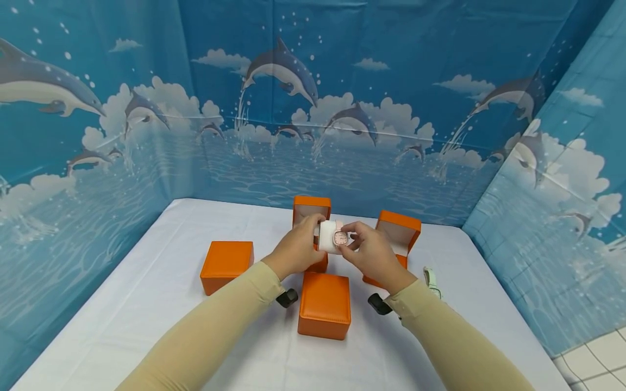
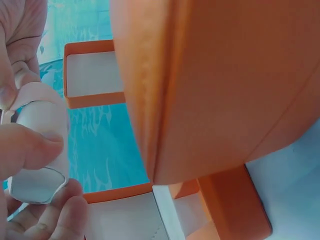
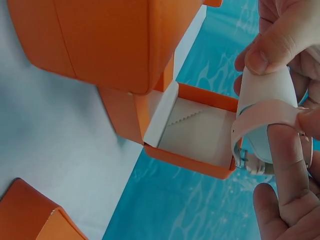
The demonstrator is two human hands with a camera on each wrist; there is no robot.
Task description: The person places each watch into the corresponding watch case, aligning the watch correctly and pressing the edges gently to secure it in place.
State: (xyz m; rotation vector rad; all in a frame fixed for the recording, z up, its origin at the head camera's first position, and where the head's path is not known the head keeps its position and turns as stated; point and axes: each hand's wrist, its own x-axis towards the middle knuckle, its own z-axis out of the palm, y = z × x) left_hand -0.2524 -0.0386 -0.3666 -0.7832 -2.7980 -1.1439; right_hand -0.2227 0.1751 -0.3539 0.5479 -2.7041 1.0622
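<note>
A white watch cushion [image 1: 326, 239] is held up above the middle of the table between both hands. My left hand [image 1: 295, 248] grips it, thumb pressed on its side and fingers beneath. A watch with a pink dial [image 1: 340, 238] lies against the cushion. Its pink strap [image 3: 265, 116] curves over the cushion, and a metal buckle [image 3: 241, 159] shows by the lower side. My right hand [image 1: 374, 255] pinches the watch and strap with thumb and fingers. Whether the strap is fastened, I cannot tell. Just behind the hands stands an open orange box [image 1: 312, 202], partly hidden.
Closed orange boxes stand in front, the near box [image 1: 325, 304] and the left box [image 1: 227, 263]. Beyond the right hand is another open orange box [image 1: 401, 221]. A pale green watch [image 1: 431, 279] lies by the right sleeve. A dolphin-print curtain [image 1: 303, 163] borders the white table [image 1: 161, 288].
</note>
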